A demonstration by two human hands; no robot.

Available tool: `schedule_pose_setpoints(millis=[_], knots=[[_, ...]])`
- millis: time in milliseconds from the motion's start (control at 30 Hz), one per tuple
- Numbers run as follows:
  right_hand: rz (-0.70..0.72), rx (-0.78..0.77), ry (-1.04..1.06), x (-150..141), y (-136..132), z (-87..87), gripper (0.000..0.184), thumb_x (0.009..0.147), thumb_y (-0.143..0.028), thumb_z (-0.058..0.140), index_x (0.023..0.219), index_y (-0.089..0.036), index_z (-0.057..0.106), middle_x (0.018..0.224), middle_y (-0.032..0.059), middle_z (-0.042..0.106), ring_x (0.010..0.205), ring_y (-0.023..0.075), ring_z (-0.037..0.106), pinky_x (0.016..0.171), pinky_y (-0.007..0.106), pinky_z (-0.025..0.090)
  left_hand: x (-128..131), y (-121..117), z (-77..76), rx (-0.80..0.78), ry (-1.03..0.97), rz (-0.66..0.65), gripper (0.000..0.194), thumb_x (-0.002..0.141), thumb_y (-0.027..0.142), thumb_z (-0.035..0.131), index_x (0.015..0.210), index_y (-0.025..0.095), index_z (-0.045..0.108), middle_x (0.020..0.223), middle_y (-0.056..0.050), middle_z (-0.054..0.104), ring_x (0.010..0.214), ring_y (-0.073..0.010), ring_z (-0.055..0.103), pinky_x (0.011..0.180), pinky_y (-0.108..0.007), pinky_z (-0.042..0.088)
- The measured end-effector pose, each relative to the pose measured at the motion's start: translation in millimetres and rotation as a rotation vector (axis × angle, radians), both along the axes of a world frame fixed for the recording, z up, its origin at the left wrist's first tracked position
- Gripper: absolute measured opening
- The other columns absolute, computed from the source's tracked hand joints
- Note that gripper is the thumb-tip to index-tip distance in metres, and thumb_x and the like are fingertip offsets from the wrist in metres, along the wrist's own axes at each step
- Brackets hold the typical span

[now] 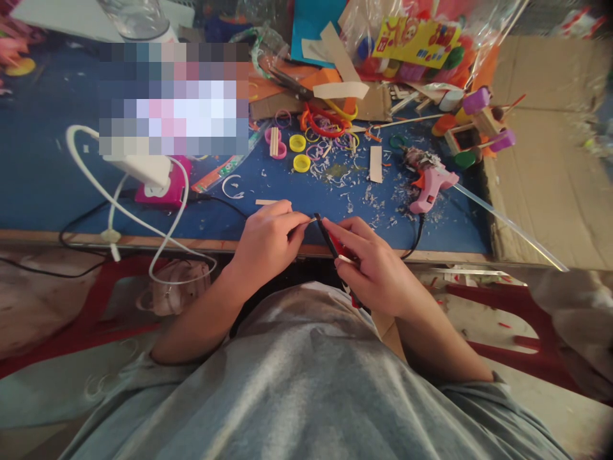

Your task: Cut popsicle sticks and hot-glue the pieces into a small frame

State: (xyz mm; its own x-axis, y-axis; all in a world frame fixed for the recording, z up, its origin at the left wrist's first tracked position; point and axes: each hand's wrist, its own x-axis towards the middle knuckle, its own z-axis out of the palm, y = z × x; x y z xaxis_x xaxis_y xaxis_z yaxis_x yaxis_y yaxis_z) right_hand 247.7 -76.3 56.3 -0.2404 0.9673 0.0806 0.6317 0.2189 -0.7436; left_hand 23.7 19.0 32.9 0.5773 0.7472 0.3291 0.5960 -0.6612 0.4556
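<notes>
Near the front edge of the blue table, my left hand (268, 239) pinches a tiny pale strip (313, 220) between thumb and fingertips. My right hand (371, 267) is wrapped around what looks like a red-and-black utility knife (327, 237), its black upper end pointing away from me and touching or almost touching the strip. Part of the knife is hidden under my fingers, and I cannot make out its blade. Just beyond my left knuckles lies a flat wooden stick (266, 202).
A pink glue gun (427, 190) with a long clear glue stick rests at the right. Yellow rings (301, 163), shavings and a pale card piece (376, 164) lie ahead. White cable loops (165, 246) hang over the left edge by a pink power socket (163, 185). Cardboard (550, 153) stands right.
</notes>
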Motion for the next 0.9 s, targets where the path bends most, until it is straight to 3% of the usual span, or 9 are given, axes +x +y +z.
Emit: schedule_pose_setpoints(millis=[267,633,800,900], knots=[[0.014,-0.023,-0.076,-2.5,-2.4,0.6,0.071,0.102,-0.014,0.050,0.173,-0.008,0.053,0.143,0.0218,0.066,0.124,0.0309,0.074,0.113,0.050,0.065,1.0,0.6,-1.4,0.007,-0.018,-0.014,0.025,0.108,0.022,0.063,0.102,0.022,0.088,0.094,-0.007,0.077,0.091,-0.0238,0.075,0.080,-0.035,0.056],[0.001,-0.019,-0.205,-11.3,4.0,4.0,0.072,0.100,-0.014,0.051,0.171,-0.012,0.055,0.142,0.0213,0.064,0.095,0.0250,0.073,0.105,0.052,0.068,1.9,-0.4,-5.8,0.021,-0.025,-0.004,0.027,0.108,0.023,0.062,0.104,0.022,0.088,0.096,-0.008,0.077,0.091,-0.0246,0.074,0.081,-0.037,0.056],[0.003,-0.052,-0.260,-16.1,4.5,6.3,0.074,0.100,-0.017,0.050,0.173,-0.002,0.050,0.140,0.0249,0.062,0.095,0.0268,0.072,0.103,0.054,0.068,3.4,-2.5,-7.5,0.036,-0.045,0.021,0.027,0.108,0.023,0.062,0.103,0.021,0.089,0.096,-0.008,0.079,0.092,-0.0259,0.077,0.083,-0.038,0.058],[-0.012,-0.025,-0.255,-13.8,-1.6,6.2,0.074,0.099,-0.015,0.051,0.172,-0.004,0.052,0.140,0.0243,0.064,0.096,0.0274,0.071,0.103,0.055,0.068,4.0,-2.5,-9.0,0.041,-0.052,0.035,0.027,0.108,0.023,0.062,0.102,0.021,0.089,0.097,-0.008,0.080,0.093,-0.0260,0.077,0.084,-0.039,0.060]])
